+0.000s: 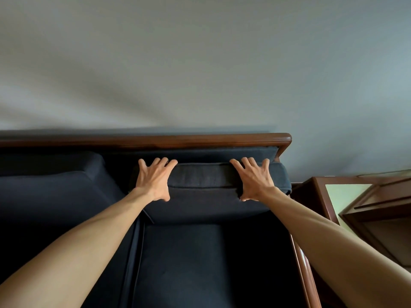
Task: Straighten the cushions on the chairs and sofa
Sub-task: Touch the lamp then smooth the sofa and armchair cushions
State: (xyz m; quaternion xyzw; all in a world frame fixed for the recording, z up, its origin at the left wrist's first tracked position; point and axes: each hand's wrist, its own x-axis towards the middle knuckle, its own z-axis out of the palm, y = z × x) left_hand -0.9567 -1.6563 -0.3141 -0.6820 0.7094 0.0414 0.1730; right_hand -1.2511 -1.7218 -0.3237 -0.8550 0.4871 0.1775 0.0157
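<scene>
Both hands [153, 181] [255, 180] gripping back cushion [202, 176], wooden rail [155, 140] behind, side table [320, 190] right

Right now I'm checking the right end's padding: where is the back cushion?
In the head view, the back cushion leans against the sofa's wooden back rail, gripped by the left hand and right hand.

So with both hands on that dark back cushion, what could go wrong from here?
1. The left hand and right hand grip the dark navy fabric back cushion at its top edge only; its bottom may slide forward.
2. Fingers could get pinched against the brown wooden sofa rail behind.
</scene>
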